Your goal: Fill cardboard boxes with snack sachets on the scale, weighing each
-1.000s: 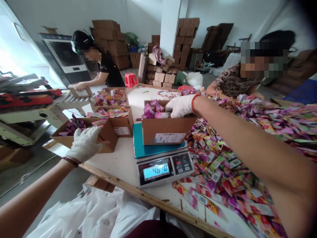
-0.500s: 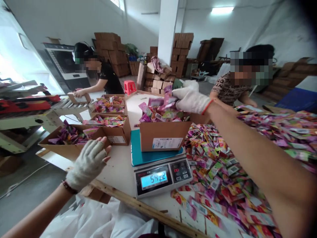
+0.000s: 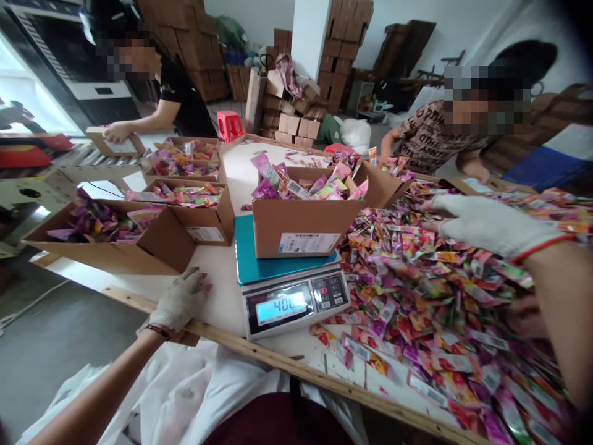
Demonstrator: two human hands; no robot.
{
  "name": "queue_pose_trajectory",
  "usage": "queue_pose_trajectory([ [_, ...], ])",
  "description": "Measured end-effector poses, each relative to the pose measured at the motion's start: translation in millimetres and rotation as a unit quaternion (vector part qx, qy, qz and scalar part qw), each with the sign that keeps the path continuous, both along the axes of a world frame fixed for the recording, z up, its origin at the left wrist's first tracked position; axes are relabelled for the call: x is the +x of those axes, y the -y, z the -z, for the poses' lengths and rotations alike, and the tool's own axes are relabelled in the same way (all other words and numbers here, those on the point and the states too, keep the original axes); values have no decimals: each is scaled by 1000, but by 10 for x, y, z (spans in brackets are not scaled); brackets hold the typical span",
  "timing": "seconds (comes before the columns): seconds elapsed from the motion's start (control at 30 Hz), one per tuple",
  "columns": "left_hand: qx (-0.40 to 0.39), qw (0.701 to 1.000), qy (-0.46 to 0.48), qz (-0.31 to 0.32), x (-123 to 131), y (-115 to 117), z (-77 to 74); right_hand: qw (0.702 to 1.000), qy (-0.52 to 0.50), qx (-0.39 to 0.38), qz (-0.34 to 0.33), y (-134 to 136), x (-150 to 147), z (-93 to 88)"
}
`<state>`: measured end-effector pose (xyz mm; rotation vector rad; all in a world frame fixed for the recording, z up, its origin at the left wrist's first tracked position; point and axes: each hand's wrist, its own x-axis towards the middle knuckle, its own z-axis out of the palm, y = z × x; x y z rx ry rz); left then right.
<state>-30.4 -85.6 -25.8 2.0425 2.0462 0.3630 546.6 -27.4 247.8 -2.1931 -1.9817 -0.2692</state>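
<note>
My right hand [image 3: 493,225], in a white glove with bare fingertips, is over a wide heap of small candy packets [image 3: 430,309]. Its fingers are stretched out and apart, and I see nothing in them. My left hand [image 3: 181,300], also gloved, rests by the wooden edge of the table with its fingers spread. Between the hands stands a digital scale [image 3: 282,309] with a blue-green plate and a lit display whose last digits are blurred. On that plate sits a cardboard box [image 3: 266,230] filled above its rim with packets.
To the left are open boxes of packets, the nearest box [image 3: 102,253] close to my left hand. A person [image 3: 169,93] at the back left holds a small box [image 3: 113,145]. Another person [image 3: 430,133] bends over the heap at right. A red stool [image 3: 229,127] stands behind.
My right hand has left the box on the scale, where it held packets, and moved right over the heap. My left hand has lowered to the table edge. The display reading has dropped.
</note>
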Motion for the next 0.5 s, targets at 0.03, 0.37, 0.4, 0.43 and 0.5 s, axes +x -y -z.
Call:
queue_pose_trajectory([
  [0.03,-10,1000,-5,1,12,-5,-8,1000,-4,-8,-27,2,-103,-11],
  [0.37,-7,1000,-16,6,58,56,-25,964,-50,44,-256,-225,-1611,-574],
  [0.4,-3,1000,-12,7,53,53,-12,963,-35,38,-264,-250,-1652,-571],
  [0.43,4,1000,-7,8,47,51,4,962,-24,37,-269,-265,-1672,-558],
  [0.5,21,1000,6,10,30,61,32,957,-35,15,-289,-261,-1678,-501],
])
